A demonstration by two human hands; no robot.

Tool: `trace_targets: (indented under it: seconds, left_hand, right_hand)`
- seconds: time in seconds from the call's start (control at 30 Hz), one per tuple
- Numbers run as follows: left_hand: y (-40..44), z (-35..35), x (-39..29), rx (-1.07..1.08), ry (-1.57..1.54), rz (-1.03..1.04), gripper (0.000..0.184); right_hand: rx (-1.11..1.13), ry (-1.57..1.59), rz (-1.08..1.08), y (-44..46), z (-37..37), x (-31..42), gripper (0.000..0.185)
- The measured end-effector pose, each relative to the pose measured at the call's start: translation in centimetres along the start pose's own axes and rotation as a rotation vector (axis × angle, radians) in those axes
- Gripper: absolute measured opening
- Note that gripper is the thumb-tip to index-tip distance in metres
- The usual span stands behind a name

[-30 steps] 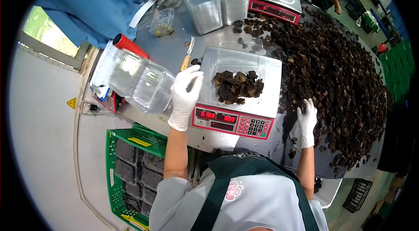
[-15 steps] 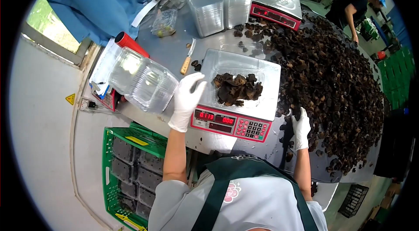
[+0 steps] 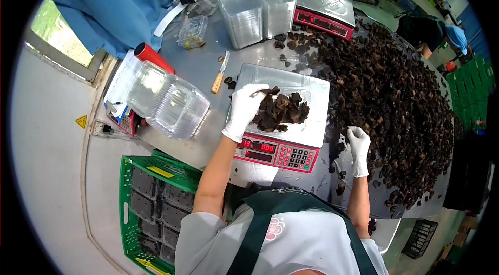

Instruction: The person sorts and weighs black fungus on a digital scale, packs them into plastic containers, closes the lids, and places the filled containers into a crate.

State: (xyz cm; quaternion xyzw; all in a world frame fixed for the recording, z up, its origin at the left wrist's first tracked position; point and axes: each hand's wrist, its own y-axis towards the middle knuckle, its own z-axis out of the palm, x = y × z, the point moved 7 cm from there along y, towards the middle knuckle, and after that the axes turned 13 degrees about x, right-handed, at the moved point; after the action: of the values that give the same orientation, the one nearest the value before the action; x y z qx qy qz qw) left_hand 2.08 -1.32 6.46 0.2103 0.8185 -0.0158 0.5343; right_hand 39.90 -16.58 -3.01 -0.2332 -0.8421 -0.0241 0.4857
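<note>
My gloved left hand [image 3: 245, 111] reaches over the left side of a digital scale [image 3: 249, 75]. Its fingers pinch a dark piece of wood ear mushroom [image 3: 271, 91] at the edge of a small heap of wood ears [image 3: 283, 113]. That heap lies in a clear plastic tray [image 3: 306, 93] on the scale's platform. The forearm and hand partly cover the red display. My gloved right hand [image 3: 358, 145] is curled at the near left edge of a large pile of wood ears [image 3: 395, 103]; what its fingers hold, if anything, is hidden.
Nested clear containers [image 3: 179, 106] lie left of the scale, near a wooden-handled knife [image 3: 219, 75] and red cylinder [image 3: 153, 57]. Container stacks [image 3: 241, 17] and a second scale [image 3: 322, 23] stand behind. A green crate [image 3: 125, 197] holds packed boxes. Another person [image 3: 423, 30] bends at far right.
My left hand has moved right from beside the scale onto the wood ears in the tray. My right hand's fingers have curled at the pile's edge. The other person has bent lower.
</note>
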Motion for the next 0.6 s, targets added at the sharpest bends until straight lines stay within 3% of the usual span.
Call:
trace_targets:
  seconds: [0.03,0.07,0.13,0.2,0.33,0.4,0.43,0.5,0.53,0.57,0.6]
  left_hand:
    - [0.0,0.7,1.2,0.047,-0.267,-0.184,0.014]
    - [0.2,0.8,1.3,0.052,-0.266,-0.183,0.014]
    - [0.2,2.0,2.6,0.149,-0.560,-0.311,0.013]
    - [0.1,1.9,2.4,0.161,-0.577,-0.327,0.013]
    - [-0.6,1.7,2.4,0.190,-0.559,-0.382,0.018]
    - [-0.3,0.7,-0.6,0.127,-0.073,-0.073,0.023]
    - [-0.9,0.5,-1.6,0.200,0.128,-0.137,0.029]
    - [-1.0,-1.6,-4.6,-0.020,0.015,0.020,0.027]
    - [-1.8,-3.5,-5.8,-0.051,-0.049,-0.035,0.025]
    - [-2.3,-5.9,-7.8,-0.178,0.051,0.124,0.024]
    - [-3.1,-8.5,-10.3,-0.290,0.039,0.142,0.023]
  right_hand:
    - [0.068,0.076,-0.017,0.1,0.5,1.7,0.017]
    - [0.112,0.148,-0.063,-0.2,1.1,4.0,0.016]
    - [0.194,0.289,-0.178,-0.5,2.4,8.7,0.015]
    - [0.251,0.304,-0.153,-1.1,4.0,12.9,0.014]
    - [0.251,0.058,-0.452,-2.3,8.2,19.8,0.013]
    - [0.195,-0.218,-0.799,-3.2,10.8,21.8,0.017]
    - [0.165,-0.312,-0.832,-3.6,11.4,22.1,0.021]
    - [0.133,-0.365,-0.831,-3.8,11.3,22.3,0.030]
    - [0.085,-0.345,-0.839,-3.6,10.4,21.8,0.029]
    - [0.064,-0.326,-0.786,-3.2,9.5,20.8,0.029]
    - [0.044,-0.307,-0.733,-2.7,8.3,19.6,0.029]
